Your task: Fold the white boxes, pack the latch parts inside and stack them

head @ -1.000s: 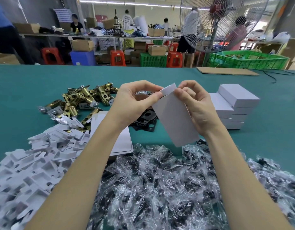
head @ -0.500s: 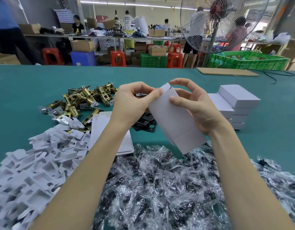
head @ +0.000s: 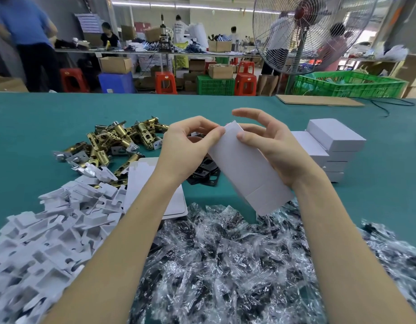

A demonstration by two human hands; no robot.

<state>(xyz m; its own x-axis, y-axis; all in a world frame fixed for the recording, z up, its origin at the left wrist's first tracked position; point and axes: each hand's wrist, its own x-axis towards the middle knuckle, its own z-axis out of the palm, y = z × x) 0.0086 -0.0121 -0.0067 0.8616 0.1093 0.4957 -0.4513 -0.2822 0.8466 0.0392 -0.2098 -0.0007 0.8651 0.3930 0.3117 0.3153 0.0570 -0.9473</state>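
Some work is done: a stack of closed white boxes sits on the green tabletop toward its right edge, just beside the right hand. Lots is left, I think. A flat pile of unfolded box sheets lies near the middle, under the left arm. Gold latch parts sit in a heap toward the left, w/ black plates beside them. White plastic bits fill the near left corner & clear little bags run along the near edge.

The box in hand is held up over the middle of the tabletop, tilted, top end away from the person. It looks half made: the sides are up, the top flap is not tucked yet, and nothing is packed in it as far as I can see.

Left hand pinches the top left edge by the flap. Right hand has its thumb pressed on the box front, other fingers spread loose above and behind it.
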